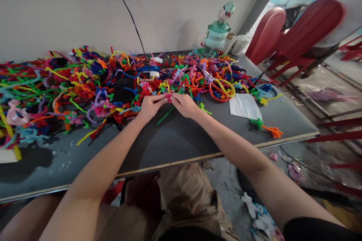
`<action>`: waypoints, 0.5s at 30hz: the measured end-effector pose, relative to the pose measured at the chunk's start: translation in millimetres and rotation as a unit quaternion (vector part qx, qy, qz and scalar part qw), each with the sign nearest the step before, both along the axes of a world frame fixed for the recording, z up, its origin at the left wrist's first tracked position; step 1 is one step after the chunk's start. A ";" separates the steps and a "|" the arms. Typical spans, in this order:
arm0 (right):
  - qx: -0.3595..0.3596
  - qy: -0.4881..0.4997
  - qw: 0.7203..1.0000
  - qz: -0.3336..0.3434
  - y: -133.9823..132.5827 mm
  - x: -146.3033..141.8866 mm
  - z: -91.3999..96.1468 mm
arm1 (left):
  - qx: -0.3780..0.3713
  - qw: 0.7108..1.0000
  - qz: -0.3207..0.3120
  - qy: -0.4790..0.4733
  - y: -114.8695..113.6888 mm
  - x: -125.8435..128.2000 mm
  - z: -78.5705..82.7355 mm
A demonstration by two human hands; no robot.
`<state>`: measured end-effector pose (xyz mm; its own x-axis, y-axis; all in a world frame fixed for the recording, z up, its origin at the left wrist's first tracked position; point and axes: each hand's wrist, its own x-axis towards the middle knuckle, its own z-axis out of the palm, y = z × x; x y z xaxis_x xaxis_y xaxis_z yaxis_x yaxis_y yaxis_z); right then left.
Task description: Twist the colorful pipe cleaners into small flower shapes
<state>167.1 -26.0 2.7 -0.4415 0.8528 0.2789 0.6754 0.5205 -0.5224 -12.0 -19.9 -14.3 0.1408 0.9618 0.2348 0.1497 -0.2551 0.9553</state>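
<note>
Between my two hands is a small pink pipe-cleaner flower point(169, 97), pinched by the fingers of both. My left hand point(151, 107) holds it from the left with thumb and forefinger. From the right, my right hand point(184, 105) grips it, its fingers partly covering the piece. Below the hands a green pipe-cleaner stem point(166, 115) slants down to the left; whether it joins the pink flower is hidden. A small light-green pipe-cleaner piece point(204, 108) lies just right of my right hand. Behind both hands spreads a heap of coloured pipe cleaners point(82, 79).
Scissors with red and yellow handles point(222, 90) lie at the heap's right. Nearby are a white paper sheet point(245, 106) and an orange flower point(273, 131). A green bottle point(217, 31) and white cups point(240, 45) stand behind. Red chairs point(308, 33) are at right; a black cable point(130, 14) hangs down.
</note>
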 end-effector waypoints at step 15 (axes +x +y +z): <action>-0.031 0.039 0.997 0.058 9.6 3.8 -3.6 | -0.084 0.996 -0.028 -0.019 4.7 -0.5 3.3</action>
